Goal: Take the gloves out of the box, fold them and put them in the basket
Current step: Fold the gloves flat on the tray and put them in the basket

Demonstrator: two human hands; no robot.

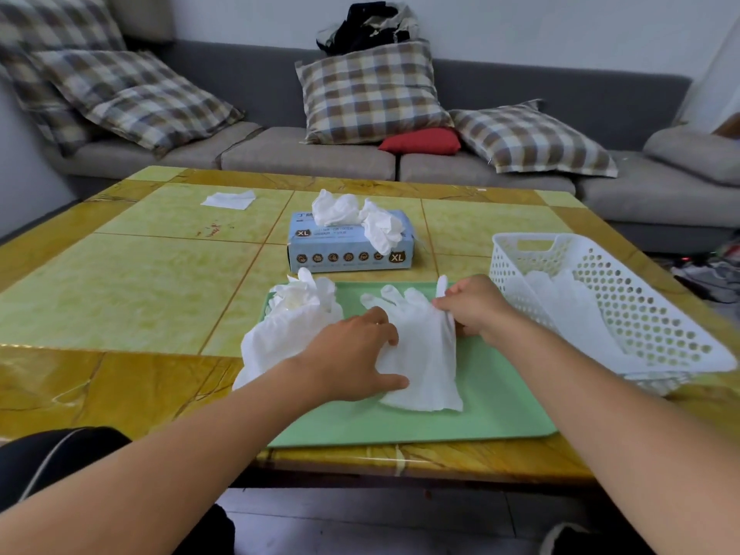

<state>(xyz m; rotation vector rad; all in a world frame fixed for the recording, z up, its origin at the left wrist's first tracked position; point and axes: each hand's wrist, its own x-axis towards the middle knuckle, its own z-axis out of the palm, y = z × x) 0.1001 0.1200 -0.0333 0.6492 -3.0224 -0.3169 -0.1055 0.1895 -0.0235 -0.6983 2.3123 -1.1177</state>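
Home living room: sofa (360,154), plaid cushions (372,94).

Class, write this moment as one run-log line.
left hand: presses glove | right hand: pinches glove edge | on: tray | basket: holds gloves

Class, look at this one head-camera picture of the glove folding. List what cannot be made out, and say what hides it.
1. How many gloves lie in the basket: its perforated wall screens them.
2. How many remain in the box: the crumpled gloves poking from its top hide the opening.
3. The left hand's fingertips on the flat glove: its own knuckles cover them.
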